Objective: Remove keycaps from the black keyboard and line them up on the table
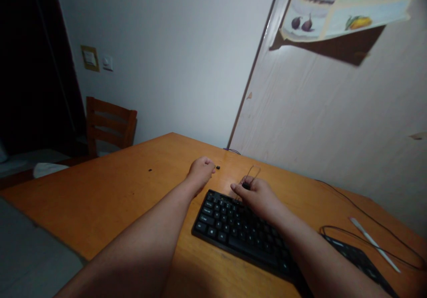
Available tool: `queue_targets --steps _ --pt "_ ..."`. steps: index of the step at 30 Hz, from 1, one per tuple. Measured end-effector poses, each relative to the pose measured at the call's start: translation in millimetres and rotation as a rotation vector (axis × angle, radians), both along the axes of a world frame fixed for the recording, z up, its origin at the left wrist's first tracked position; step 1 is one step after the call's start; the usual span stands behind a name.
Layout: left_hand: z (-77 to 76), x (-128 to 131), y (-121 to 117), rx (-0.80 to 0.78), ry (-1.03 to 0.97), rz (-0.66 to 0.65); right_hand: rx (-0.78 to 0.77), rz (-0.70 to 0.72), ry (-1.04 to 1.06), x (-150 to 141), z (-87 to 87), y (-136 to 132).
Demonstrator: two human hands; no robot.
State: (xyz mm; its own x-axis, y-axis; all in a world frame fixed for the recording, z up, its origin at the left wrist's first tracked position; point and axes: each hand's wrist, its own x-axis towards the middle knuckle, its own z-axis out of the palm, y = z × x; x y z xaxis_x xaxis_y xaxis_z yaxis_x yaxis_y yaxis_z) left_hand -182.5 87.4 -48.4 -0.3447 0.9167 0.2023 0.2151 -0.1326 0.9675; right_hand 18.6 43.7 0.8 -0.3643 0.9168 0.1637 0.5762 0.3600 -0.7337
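A black keyboard (233, 227) lies at a slant on the wooden table, its far edge beneath my right hand (256, 195). The fingers of that hand are closed around a thin wire keycap puller (254, 169); a wire loop sticks up above them, and a dark piece (246, 185) shows between thumb and fingers. Beyond the keyboard's left corner, my left hand (201, 170) rests low over the table with its fingers curled together. Right beside its fingertips is a small black keycap (218, 167). Whatever those fingers may hold is hidden.
Another small black piece (150, 170) lies on the table (116, 200) to the left. At right are a dark flat device (356, 258), a black cable (347, 200) and a thin white stick (375, 244). A wooden chair (110, 124) stands by the wall.
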Motion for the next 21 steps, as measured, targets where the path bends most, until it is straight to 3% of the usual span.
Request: queue_targets --steps 9,16,21 --pt "-2.0 5 2 0.019 -0.015 -0.048 0.156 -0.002 -0.130 -4 -1.3 -5" --pt "-11.0 7 7 0.057 0.034 -0.088 0.165 0.011 -0.123 -5 -9.9 -3" --pt "-6.9 10 4 0.056 0.063 -0.085 0.168 0.020 -0.130 -8 -11.3 -7"
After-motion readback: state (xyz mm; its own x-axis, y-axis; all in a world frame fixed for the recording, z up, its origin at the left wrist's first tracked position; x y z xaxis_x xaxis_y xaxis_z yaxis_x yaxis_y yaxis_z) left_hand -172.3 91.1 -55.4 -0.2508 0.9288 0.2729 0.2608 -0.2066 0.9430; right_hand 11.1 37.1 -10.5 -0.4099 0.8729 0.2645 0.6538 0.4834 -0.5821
